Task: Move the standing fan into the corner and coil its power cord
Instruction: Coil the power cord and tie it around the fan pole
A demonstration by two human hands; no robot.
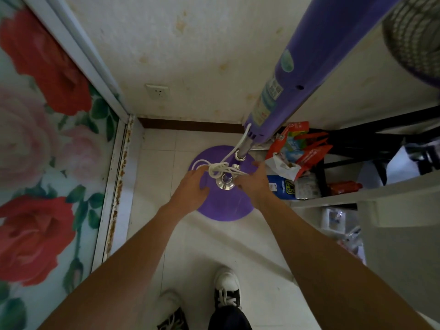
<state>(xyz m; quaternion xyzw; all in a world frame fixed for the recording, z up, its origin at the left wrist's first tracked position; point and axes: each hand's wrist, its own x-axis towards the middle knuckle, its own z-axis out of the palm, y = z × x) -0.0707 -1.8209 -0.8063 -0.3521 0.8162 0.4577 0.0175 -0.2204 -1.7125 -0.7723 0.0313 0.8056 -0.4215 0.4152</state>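
From the head camera, the standing fan stands in the corner of the room, its round purple base on the tiled floor, near the wall with the socket. The white power cord comes down from the purple column and lies in several loops around the metal pole, just above the base.

The left hand is at the left side of the loops, its fingers spread and touching the cord, not closed on it. The right hand is at the right side of the pole, fingers loosely apart; whether it pinches a strand I cannot tell.

The fan seems already placed, so the step in hand is, I judge, to finish the coil. To do it well, both hands should gather the loops to one size, keep them snug on the pole, and tuck the free end under so nothing slides down.

The plug is not visible. The fan head is cut off at the upper right. The bags beside the base are blurred.
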